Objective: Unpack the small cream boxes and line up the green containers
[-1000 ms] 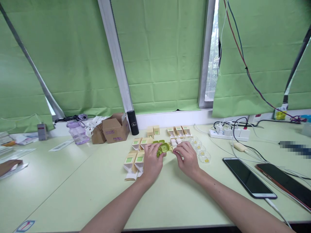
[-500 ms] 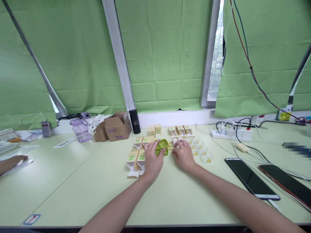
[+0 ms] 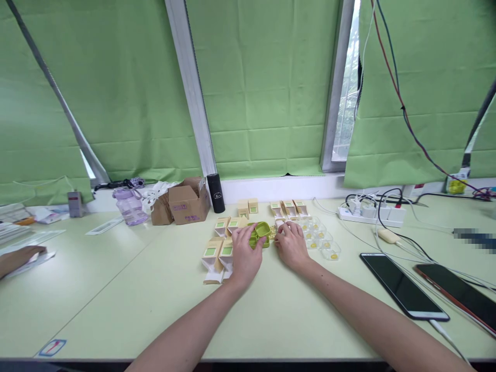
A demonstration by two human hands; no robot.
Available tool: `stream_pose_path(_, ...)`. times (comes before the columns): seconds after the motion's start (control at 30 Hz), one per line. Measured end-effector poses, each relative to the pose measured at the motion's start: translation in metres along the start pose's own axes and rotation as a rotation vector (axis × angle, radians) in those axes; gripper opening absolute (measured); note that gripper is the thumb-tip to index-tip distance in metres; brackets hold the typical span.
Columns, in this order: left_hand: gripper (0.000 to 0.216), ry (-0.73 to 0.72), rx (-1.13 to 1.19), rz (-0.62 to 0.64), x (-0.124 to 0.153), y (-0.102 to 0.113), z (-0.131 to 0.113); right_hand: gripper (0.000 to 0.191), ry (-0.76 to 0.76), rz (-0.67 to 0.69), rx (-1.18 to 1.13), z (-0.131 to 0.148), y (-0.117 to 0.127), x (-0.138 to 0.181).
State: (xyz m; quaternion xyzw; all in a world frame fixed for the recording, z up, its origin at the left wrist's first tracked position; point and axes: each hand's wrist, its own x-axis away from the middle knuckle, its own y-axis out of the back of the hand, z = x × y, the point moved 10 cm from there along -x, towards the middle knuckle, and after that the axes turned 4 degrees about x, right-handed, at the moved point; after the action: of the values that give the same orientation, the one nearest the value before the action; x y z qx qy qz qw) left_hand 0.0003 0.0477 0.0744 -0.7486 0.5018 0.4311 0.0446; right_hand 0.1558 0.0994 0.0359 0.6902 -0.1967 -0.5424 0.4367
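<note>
My left hand (image 3: 247, 256) has its thumb and fingers around a small olive-green square case (image 3: 263, 229) whose parts stand one partly over another. To its right, my right hand (image 3: 292, 248) bends its fingers together low over the table. Small pale yellow pieces (image 3: 272, 231) lie between the two hands. What the right fingertips pinch is hidden behind the hand. Several clear plastic cups (image 3: 320, 235) with yellow centres stand just right of that hand. Left of the case are small open cartons (image 3: 212, 253) with green square labels.
More small cartons (image 3: 289, 208) stand behind the hands. Farther back are a cardboard box (image 3: 189, 206), a black bottle (image 3: 216, 194) and a purple jug (image 3: 130, 207). Phones (image 3: 403, 285), cables and a power strip (image 3: 372, 216) occupy the right. Another person's hand (image 3: 21, 259) rests on papers at left.
The view has shifted very slightly. Both hands stay almost where they were, the left still on the green case and the right still beside the yellow pieces.
</note>
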Motion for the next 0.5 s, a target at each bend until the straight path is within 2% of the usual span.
stream_pose_path(0.13,0.04,-0.004,0.004,-0.002,0.001,0.0,0.0,0.015,-0.007,-0.023,-0.023,-0.001,0.001,0.002)
stream_pose_path(0.3,0.04,0.026,0.033,0.002,0.0,-0.001,0.004,0.019,0.019,-0.064,-0.055,0.001,0.003,0.0)
stream_pose_path(0.5,0.042,0.162,0.209,-0.017,-0.001,-0.004,0.02,0.016,0.021,-0.085,-0.073,0.0,0.007,0.002)
